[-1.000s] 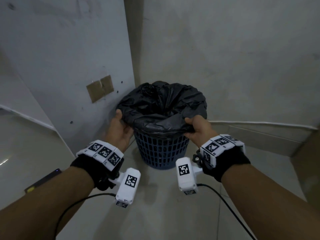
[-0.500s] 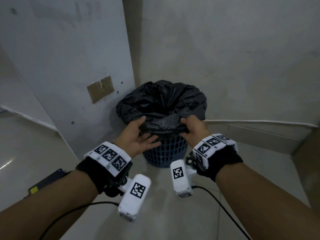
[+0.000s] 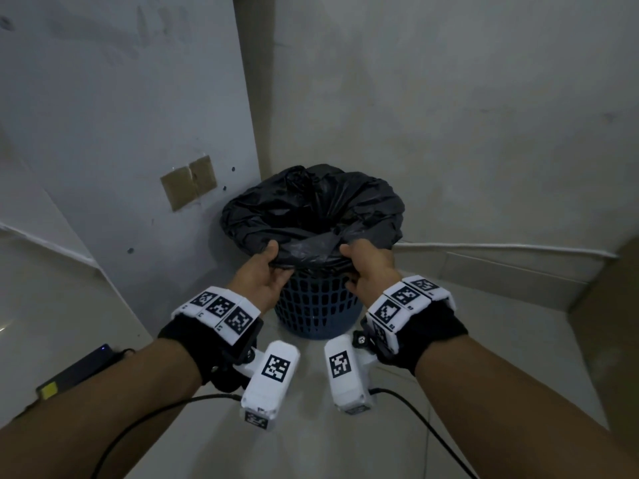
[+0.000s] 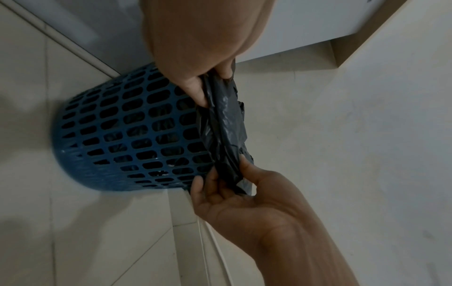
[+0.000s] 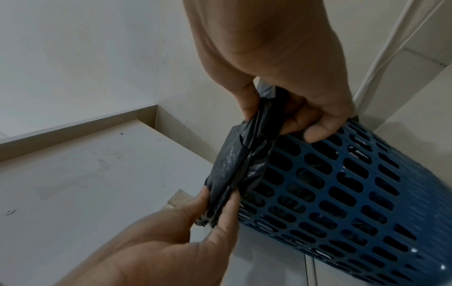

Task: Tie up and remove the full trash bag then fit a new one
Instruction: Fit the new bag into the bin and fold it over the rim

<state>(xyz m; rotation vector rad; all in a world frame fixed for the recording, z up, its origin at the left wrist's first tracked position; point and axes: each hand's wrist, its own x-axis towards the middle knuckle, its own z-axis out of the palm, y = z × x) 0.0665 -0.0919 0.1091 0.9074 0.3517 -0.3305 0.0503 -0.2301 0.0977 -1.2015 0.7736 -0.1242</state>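
A black trash bag [image 3: 311,209] lines a blue slotted bin [image 3: 316,309] that stands in a corner. Its edge is folded over the rim. My left hand [image 3: 266,267] and right hand [image 3: 366,264] both pinch the bag's near edge at the front of the rim, a hand's width apart. In the left wrist view the left hand [image 4: 212,83] grips the bunched bag [image 4: 227,120] between thumb and fingers, with the right hand [image 4: 234,185] holding it lower down. The right wrist view shows the right hand [image 5: 276,108] and left hand [image 5: 215,205] stretching the bag [image 5: 242,160] along the bin [image 5: 342,183]. The bag's contents are hidden.
Walls close in behind and to the right of the bin, and a pale panel with a brown patch [image 3: 188,183] stands to its left. A black device with a yellow label [image 3: 76,371] lies on the floor at left. Cables [image 3: 415,409] trail from my wrists.
My left hand left the rim's left side, came round to the front, and now pinches the bag edge near my right hand. The right hand kept its hold and shifted slightly inward.
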